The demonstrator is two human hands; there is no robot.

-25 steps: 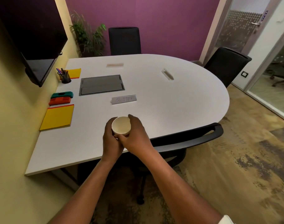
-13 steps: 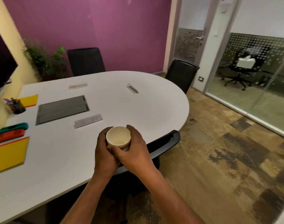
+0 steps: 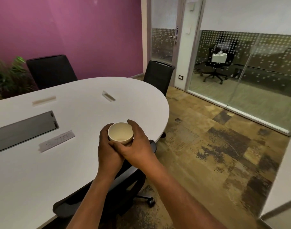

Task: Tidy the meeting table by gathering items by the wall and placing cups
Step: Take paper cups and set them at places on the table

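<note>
A cream paper cup is held upright above the near right edge of the white meeting table. My left hand wraps its left side and my right hand wraps its right side, fingers overlapping beneath it. The cup looks empty. The items by the wall are out of view to the left.
A grey cable hatch and a grey label strip lie on the table to the left. Black chairs stand at the far side, far right and tucked under the near edge. A glass partition and door are to the right.
My view has swung right, so the yellow pads, markers and pen pot by the wall have left the frame. Both hands still hold the cup, now closer to the table's rounded end.
</note>
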